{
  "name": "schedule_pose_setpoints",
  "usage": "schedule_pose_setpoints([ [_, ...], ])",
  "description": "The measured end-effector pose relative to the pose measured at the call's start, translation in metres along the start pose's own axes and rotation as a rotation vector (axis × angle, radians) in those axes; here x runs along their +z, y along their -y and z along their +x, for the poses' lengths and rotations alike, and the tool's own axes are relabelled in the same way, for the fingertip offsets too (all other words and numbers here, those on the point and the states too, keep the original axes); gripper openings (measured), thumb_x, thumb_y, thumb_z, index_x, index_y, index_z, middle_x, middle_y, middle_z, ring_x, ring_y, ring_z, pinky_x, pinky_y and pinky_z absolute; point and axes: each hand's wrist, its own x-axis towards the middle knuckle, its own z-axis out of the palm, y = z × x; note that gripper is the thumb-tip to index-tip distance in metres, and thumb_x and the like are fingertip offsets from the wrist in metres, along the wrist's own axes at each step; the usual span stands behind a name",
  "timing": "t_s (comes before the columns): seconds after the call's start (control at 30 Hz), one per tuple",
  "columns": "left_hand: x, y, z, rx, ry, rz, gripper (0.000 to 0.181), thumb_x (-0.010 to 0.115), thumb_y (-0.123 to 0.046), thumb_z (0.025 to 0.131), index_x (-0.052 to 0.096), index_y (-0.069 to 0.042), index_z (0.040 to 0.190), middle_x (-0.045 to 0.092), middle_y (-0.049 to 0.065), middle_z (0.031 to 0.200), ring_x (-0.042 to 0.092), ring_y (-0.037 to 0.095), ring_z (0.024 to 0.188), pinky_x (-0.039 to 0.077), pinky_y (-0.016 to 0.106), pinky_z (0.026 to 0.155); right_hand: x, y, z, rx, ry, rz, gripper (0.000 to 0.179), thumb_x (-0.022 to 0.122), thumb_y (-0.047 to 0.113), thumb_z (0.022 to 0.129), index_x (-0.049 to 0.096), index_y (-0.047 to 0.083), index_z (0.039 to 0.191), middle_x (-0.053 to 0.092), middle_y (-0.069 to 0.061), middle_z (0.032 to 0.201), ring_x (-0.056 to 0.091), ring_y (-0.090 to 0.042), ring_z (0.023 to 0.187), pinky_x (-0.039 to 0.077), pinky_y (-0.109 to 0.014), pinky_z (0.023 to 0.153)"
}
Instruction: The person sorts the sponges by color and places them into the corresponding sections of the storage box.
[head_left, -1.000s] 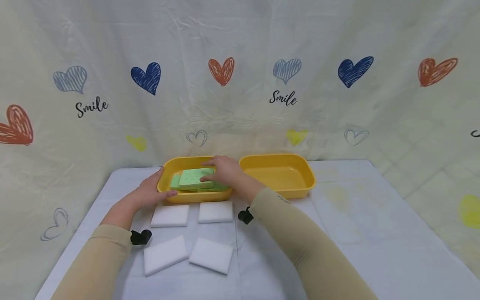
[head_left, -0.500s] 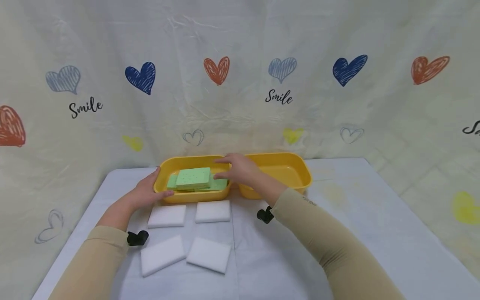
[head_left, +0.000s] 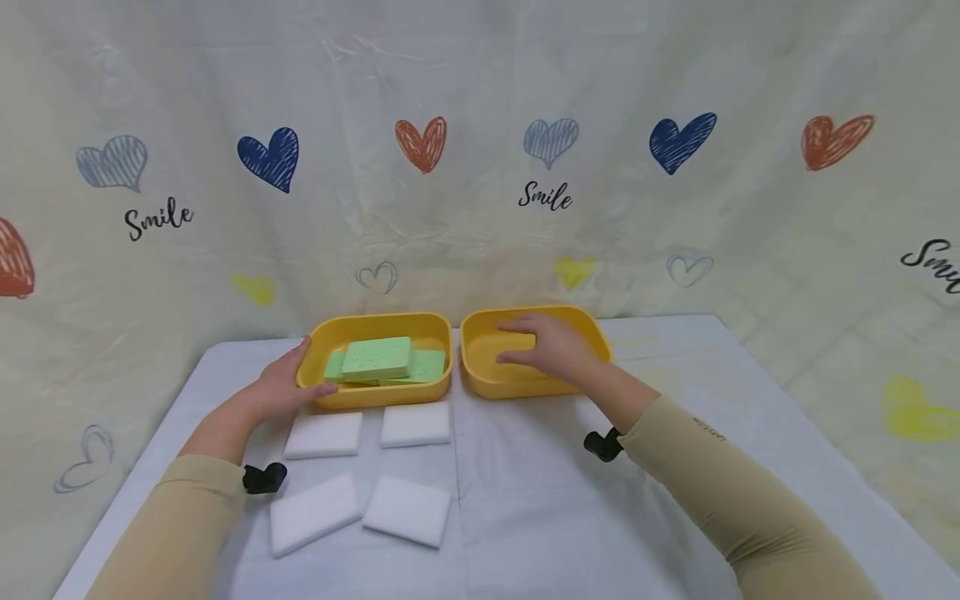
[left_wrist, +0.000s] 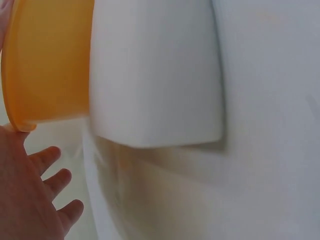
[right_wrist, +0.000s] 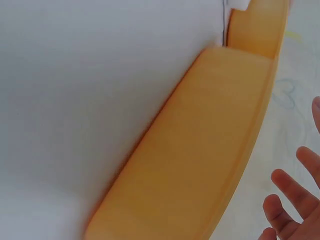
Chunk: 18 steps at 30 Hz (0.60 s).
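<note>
At the back of the table, a yellow tray (head_left: 390, 398) contains several stacked light green sponge-like slabs (head_left: 377, 358) with small dark dots. My left hand (head_left: 281, 385) holds this tray's left end, its thumb over the front rim. In the left wrist view, three fingers (left_wrist: 60, 182) spread apart beyond the tray's edge. My right hand (head_left: 553, 350), holding nothing, is over a second yellow tray (head_left: 517, 388) that has bare floor showing. Its fingers (right_wrist: 295, 192) are spread in the right wrist view.
Several white sponge blocks lie in two rows before the left tray, including a back-row block (head_left: 415, 425) and a front-row block (head_left: 407, 510). White cloth (head_left: 540, 500) covers the table. A curtain (head_left: 480, 225) with printed hearts hangs directly behind both trays.
My right hand has moved rightward from the green slabs in the left tray to above the right tray. My left hand stays at the left tray's end. The head view has shifted slightly.
</note>
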Motion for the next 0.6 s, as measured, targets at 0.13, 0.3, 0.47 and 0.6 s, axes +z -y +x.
schedule_pose_setpoints([
  [0.13, 0.0, 0.002, 0.001, -0.003, -0.001, 0.009, 0.116, 0.067, -0.061, 0.085, -0.001, -0.001, 0.158, 0.021, 0.031, 0.156, 0.03, 0.05, 0.134, 0.023, 0.07, 0.109, -0.012, -0.027, -0.016, 0.01, -0.035, -0.036, 0.065, 0.076, 0.052, 0.083, 0.06, 0.024, 0.139, 0.055, -0.009, 0.143, 0.044, -0.034, 0.135, 0.036, -0.054, 0.11],
  [0.3, 0.0, 0.001, 0.0, -0.029, 0.019, 0.01, 0.116, 0.067, -0.059, 0.086, -0.003, -0.001, 0.157, 0.016, 0.033, 0.157, 0.023, 0.052, 0.138, 0.019, 0.07, 0.111, -0.025, -0.056, -0.032, 0.064, -0.062, -0.088, 0.069, 0.074, 0.057, 0.082, 0.059, 0.022, 0.14, 0.053, -0.012, 0.145, 0.043, -0.038, 0.135, 0.037, -0.058, 0.108],
  [0.47, -0.001, -0.002, 0.0, -0.044, 0.032, 0.024, 0.115, 0.066, -0.059, 0.087, -0.004, 0.0, 0.157, 0.016, 0.033, 0.156, 0.025, 0.051, 0.137, 0.02, 0.07, 0.11, -0.032, -0.077, -0.043, 0.1, -0.074, -0.081, 0.074, 0.071, 0.064, 0.081, 0.059, 0.021, 0.14, 0.048, -0.016, 0.147, 0.052, -0.039, 0.12, 0.045, -0.057, 0.1],
  [0.6, -0.001, -0.004, 0.001, -0.048, 0.036, 0.028, 0.116, 0.066, -0.059, 0.087, -0.004, 0.001, 0.157, 0.018, 0.034, 0.156, 0.027, 0.051, 0.136, 0.022, 0.07, 0.11, -0.036, -0.086, -0.048, 0.107, -0.077, -0.057, 0.078, 0.07, 0.065, 0.08, 0.058, 0.019, 0.141, 0.045, -0.018, 0.149, 0.054, -0.037, 0.109, 0.049, -0.054, 0.093],
])
